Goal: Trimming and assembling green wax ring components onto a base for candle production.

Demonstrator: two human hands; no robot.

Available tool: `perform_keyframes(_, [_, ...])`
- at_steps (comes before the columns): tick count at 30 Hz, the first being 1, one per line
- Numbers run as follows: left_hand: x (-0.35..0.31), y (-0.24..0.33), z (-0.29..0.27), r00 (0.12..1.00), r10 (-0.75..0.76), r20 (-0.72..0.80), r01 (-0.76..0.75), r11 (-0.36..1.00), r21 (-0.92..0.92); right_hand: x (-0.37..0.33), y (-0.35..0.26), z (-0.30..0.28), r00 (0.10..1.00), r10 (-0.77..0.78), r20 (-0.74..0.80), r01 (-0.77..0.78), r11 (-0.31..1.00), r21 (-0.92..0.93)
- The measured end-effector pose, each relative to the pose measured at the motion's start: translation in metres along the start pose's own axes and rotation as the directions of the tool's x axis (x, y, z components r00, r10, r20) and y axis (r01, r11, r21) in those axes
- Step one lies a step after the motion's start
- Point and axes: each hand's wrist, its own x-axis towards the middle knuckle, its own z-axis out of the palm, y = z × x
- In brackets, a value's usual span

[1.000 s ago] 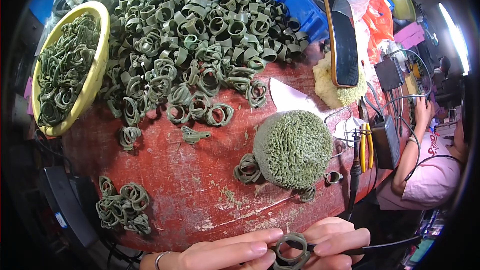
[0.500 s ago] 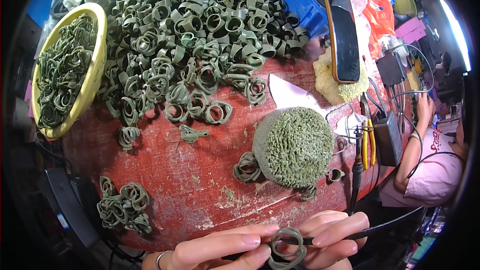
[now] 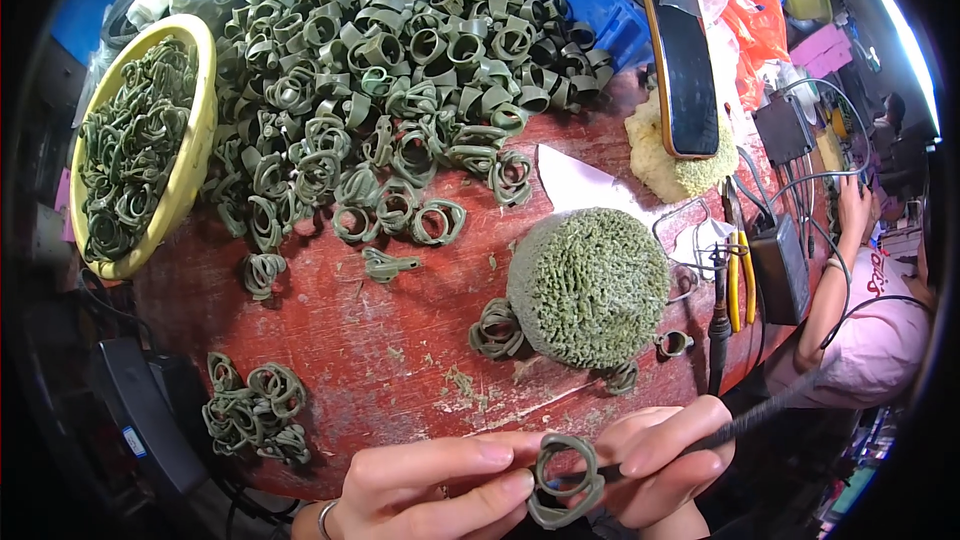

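Near the table's front edge, my left hand (image 3: pixel 440 488) pinches a dark green ring (image 3: pixel 548 517) between thumb and fingers. The ring has a round loop with a second band below it. My right hand (image 3: pixel 668 460) is closed round a thin black pen-like tool (image 3: pixel 696 446), whose dark cord runs off to the right. The tool's tip lies at the ring, partly hidden by it. Beyond the hands stands a round green block (image 3: pixel 592 285) with a rough, porous top. Several rings lie by it, one cluster (image 3: pixel 497 328) touching its left side.
A large pile of green rings (image 3: pixel 400 50) covers the far table. A yellow basket (image 3: pixel 207 115) of rings stands left; a small ring heap (image 3: pixel 255 410) lies nearer. At right are a phone (image 3: pixel 685 65), yellow-handled pliers (image 3: pixel 742 285) and a black box (image 3: pixel 782 260). A person (image 3: pixel 855 340) sits beyond.
The ring has turned slightly and moved a little left and up in my fingers. My right hand has tilted, and the tool's cord now slants more steeply. The view has shifted slightly.
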Motion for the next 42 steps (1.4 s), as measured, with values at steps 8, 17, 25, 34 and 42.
perform_keyframes(8, [0.01,0.006,0.014,0.912,-0.401,-0.081,0.318,0.819,-0.478,0.01,-0.006,-0.001,0.978,-0.074,0.197,0.119,0.967,-0.227])
perform_keyframes(17, [0.007,0.007,0.005,0.897,-0.441,0.028,0.376,0.729,-0.572,0.004,-0.012,-0.004,0.993,-0.098,-0.072,0.115,0.953,0.28])
perform_keyframes(25, [0.001,0.007,0.002,0.943,-0.33,0.038,0.315,0.852,-0.417,-0.003,-0.015,-0.01,0.955,-0.209,0.212,0.263,0.927,-0.269])
perform_keyframes(34, [0.0,0.004,0.0,0.923,-0.384,0.011,0.339,0.8,-0.496,0.007,-0.019,-0.001,0.987,-0.102,0.123,0.11,0.992,-0.06])
perform_keyframes(42, [0.002,0.004,0.004,0.932,-0.355,-0.07,0.288,0.844,-0.452,0.005,-0.008,-0.005,0.974,-0.211,0.086,0.203,0.975,0.091])
